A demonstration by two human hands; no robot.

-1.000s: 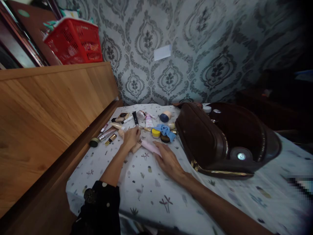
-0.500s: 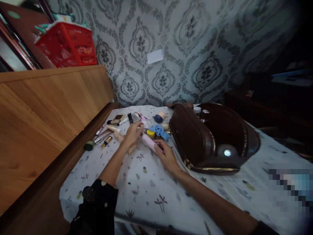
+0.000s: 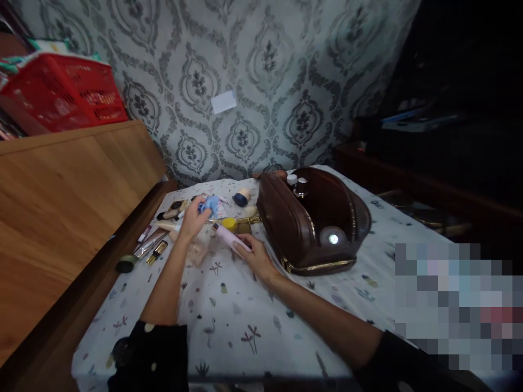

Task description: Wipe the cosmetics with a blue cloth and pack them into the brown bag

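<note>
My left hand (image 3: 192, 220) is closed on a blue cloth (image 3: 208, 204) lifted above the scattered cosmetics. My right hand (image 3: 254, 256) is wrapped round the lower end of a pink tube (image 3: 231, 238) that angles up to the left over the patterned sheet (image 3: 229, 310). An open brown leather cosmetic bag (image 3: 302, 223) sits just right of my right hand, with a round white jar (image 3: 332, 238) and two small bottles (image 3: 297, 184) inside it.
Lipsticks, tubes and compacts (image 3: 155, 247) lie along the left of the sheet beside a wooden headboard (image 3: 61, 190). A yellow-capped jar (image 3: 229, 223) and a blue-capped pot (image 3: 242, 197) sit near the bag. A red basket (image 3: 61, 95) stands on top.
My left hand has picked the blue cloth up off the pile and raised it. My right hand has closed on the pink tube. The camera has swung to the right.
</note>
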